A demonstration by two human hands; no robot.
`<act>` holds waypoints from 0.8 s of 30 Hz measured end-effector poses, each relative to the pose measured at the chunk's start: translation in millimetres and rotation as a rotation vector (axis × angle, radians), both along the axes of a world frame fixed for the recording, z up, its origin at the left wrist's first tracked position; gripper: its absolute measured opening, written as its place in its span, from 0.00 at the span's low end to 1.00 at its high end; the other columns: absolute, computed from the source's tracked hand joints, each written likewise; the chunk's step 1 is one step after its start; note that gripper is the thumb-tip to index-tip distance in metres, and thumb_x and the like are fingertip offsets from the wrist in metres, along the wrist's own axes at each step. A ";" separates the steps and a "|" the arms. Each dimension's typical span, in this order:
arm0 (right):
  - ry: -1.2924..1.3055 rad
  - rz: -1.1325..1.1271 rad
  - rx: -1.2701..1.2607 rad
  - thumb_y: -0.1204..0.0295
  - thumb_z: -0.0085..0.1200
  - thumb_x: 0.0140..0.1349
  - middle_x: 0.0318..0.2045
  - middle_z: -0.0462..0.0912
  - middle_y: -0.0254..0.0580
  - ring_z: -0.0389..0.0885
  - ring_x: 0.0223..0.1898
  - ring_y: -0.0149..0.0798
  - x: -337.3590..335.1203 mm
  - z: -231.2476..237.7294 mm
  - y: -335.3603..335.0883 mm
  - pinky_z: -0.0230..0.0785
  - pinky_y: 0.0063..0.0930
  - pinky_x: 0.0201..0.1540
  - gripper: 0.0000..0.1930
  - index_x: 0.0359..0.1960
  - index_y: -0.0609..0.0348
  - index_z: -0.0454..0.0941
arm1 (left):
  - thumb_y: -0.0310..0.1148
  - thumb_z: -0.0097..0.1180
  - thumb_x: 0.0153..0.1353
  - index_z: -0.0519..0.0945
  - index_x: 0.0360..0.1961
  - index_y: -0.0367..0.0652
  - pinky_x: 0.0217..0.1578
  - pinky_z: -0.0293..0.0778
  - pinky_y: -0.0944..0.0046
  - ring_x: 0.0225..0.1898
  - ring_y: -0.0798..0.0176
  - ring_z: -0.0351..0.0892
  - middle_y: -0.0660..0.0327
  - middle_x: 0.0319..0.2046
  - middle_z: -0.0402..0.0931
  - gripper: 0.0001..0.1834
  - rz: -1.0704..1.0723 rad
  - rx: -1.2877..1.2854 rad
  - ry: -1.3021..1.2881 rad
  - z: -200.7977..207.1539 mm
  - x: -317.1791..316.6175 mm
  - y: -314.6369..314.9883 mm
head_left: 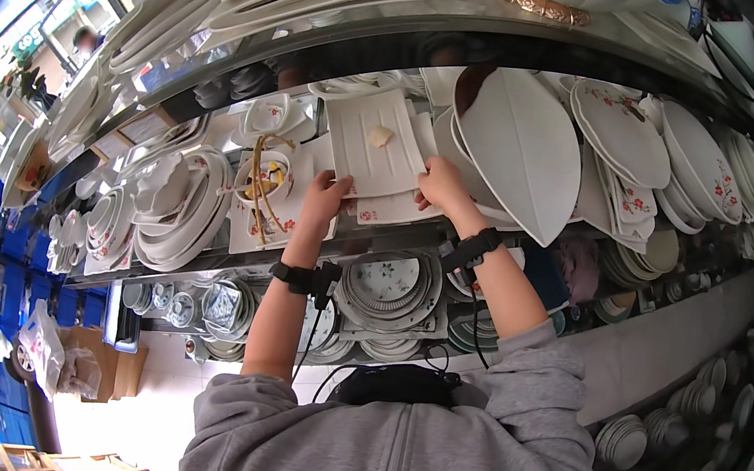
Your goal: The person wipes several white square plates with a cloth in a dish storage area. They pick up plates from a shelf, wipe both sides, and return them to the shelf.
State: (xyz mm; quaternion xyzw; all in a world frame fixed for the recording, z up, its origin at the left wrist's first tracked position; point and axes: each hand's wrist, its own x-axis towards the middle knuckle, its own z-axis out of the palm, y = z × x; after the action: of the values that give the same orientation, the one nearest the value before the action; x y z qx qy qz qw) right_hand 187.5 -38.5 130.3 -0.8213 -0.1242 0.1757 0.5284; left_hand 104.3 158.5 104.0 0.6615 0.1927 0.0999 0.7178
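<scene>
**My grip on both near corners of a white plate**

My left grip (325, 199) and right grip (443, 187) are both closed on the rectangular plate (359, 158), one at each near corner, thumbs and fingertips pinching its rim. The plate reaches away from me between them. Holding it at two corners probably keeps it level, which seems to matter because a small beige piece (380, 137) lies loose on its face, beyond both grips. Whether the plate is lifted or resting I cannot tell.

Just below the near edge, between my grips, show flower-printed plates (388, 209), likely laid flat so that others can stack on them. Left of my left grip stands a handled basket (266, 183), its tall hoop perhaps the reason it has nothing piled on it. Further left, round plates (179, 241) sit nested, presumably to save room on the shelf. Right of my right grip, a large leaf-shaped plate (529, 151) leans over others, its long point toward me; its shape likely suits leaning better than stacking.
</scene>
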 end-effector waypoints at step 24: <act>0.081 -0.046 0.579 0.69 0.46 0.62 0.28 0.76 0.43 0.78 0.25 0.33 -57.5 22.1 -28.0 0.72 0.21 0.27 0.14 0.39 0.72 0.71 | 0.31 0.56 0.55 0.72 0.36 0.31 0.23 0.74 0.73 0.20 0.67 0.76 0.59 0.28 0.74 0.14 -0.054 -0.112 -0.147 39.2 -33.9 -7.9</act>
State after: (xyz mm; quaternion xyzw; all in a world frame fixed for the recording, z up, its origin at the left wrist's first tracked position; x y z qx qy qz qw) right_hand 130.0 -66.5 152.4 -0.6313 -0.1293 0.1534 0.7491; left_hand 70.5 150.6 143.2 0.6162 0.1271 0.1179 0.7682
